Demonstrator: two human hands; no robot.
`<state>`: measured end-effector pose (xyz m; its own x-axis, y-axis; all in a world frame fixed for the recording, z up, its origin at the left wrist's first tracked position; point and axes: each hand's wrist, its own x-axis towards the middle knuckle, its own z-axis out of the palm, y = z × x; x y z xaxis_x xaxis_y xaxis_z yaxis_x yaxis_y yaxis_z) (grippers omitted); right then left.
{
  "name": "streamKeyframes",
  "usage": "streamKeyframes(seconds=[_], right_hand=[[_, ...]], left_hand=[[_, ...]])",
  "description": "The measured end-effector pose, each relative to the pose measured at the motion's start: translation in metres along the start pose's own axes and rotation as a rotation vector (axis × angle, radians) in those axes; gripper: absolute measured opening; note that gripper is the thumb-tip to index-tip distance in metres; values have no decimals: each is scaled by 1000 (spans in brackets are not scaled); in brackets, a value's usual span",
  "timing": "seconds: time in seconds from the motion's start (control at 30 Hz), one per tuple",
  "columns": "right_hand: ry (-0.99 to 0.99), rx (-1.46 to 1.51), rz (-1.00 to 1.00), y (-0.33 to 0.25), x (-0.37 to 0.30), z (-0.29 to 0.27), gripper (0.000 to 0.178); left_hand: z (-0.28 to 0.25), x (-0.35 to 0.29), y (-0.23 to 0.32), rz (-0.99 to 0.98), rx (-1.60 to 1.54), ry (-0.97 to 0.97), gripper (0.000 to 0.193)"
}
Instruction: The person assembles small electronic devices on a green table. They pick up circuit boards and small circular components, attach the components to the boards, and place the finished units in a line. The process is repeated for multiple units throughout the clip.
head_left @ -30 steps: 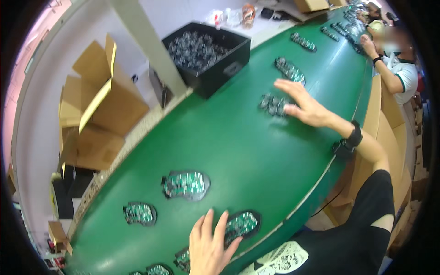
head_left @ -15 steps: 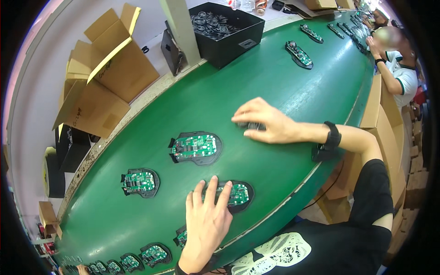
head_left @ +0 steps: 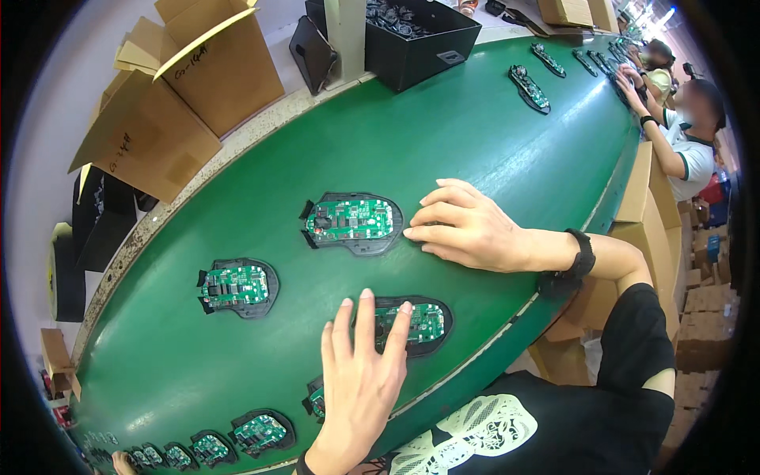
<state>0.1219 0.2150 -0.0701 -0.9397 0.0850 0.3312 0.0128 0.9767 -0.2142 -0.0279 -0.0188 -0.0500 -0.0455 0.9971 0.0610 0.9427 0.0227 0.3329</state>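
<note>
My left hand (head_left: 360, 372) lies with fingers spread over a black mouse base with a green circuit board (head_left: 427, 322), its fingertips on or just above the board. Beyond it is a second mouse base with its board (head_left: 356, 218). Close to that one's right edge, my right hand (head_left: 475, 229) has its fingers curled together; what lies under them is hidden. To the left sits a third mouse base (head_left: 237, 286). Another board (head_left: 317, 400) is partly covered by my left hand and wrist.
More mouse bases (head_left: 261, 431) line the near left of the green belt (head_left: 182, 356); others (head_left: 529, 89) lie far right. A black bin (head_left: 419, 47) of dark parts and cardboard boxes (head_left: 166, 134) stand along the far edge. Co-workers (head_left: 689, 150) sit at right.
My right hand has turned and come nearer the far mouse base; the dark thing seen under it before is now hidden. My left hand stays over its board. The view has shifted slightly.
</note>
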Motion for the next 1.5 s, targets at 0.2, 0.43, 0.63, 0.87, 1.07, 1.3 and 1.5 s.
streamKeyframes(seconds=[0.2,0.43,0.63,0.87,1.07,1.3,1.5], right_hand=[[-49,-107,-61,4,4,-9,37],[-19,93,83,-19,7,-37,32],[-83,410,240,-32,-17,-32,33],[-202,182,101,-38,-19,-34,38],[-117,175,105,-53,-14,-35,42],[-166,-75,242,-50,-4,-43,48],[-306,-27,303,-47,-23,-51,42]], left_hand=[[-7,-12,4,-133,-27,-56,76],[-15,-7,1,-100,-81,-91,80],[-12,1,0,-74,-111,-77,79],[-10,11,-6,-17,-64,-31,71],[-14,2,-17,-104,-20,9,67],[-16,2,-20,-74,-179,-36,68],[-17,8,-24,-17,-167,-82,70]])
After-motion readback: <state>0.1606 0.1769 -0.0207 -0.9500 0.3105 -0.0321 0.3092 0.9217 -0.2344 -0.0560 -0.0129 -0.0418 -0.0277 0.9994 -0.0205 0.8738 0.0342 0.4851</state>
